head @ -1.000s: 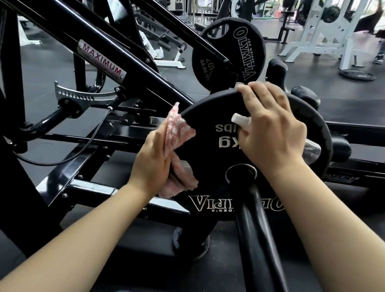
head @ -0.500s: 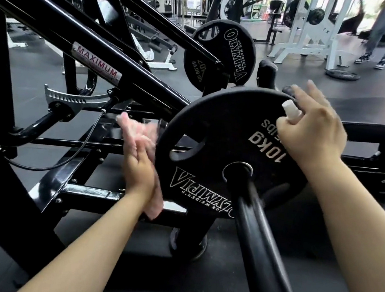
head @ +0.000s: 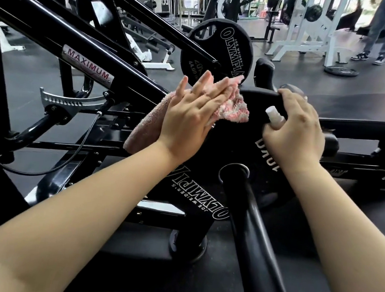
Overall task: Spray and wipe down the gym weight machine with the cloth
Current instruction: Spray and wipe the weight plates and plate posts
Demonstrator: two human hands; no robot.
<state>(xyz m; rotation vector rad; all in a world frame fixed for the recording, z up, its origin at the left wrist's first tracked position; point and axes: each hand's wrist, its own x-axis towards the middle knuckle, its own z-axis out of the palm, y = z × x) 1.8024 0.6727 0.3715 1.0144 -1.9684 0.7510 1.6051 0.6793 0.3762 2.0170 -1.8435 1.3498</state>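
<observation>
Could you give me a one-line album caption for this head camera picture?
Left hand presses a pink cloth flat on a black weight plate while right hand grips its rim and a spray bottle.

Pretty clearly a commercial gym. There's a black plate-loaded machine frame (head: pixel 83 40) up front with a "MAXIMUM" sticker (head: pixel 88 66) on it, and two black Olympia weight plates (head: pixel 217 51) hung on it. The floor (head: pixel 340 92) is that dark rubber gym matting. Further back you can see a white rack (head: pixel 307 31) loaded with a plate, another plate lying flat on the floor (head: pixel 341 71), more benches and machines, and someone's legs in sneakers (head: pixel 378 30).
</observation>
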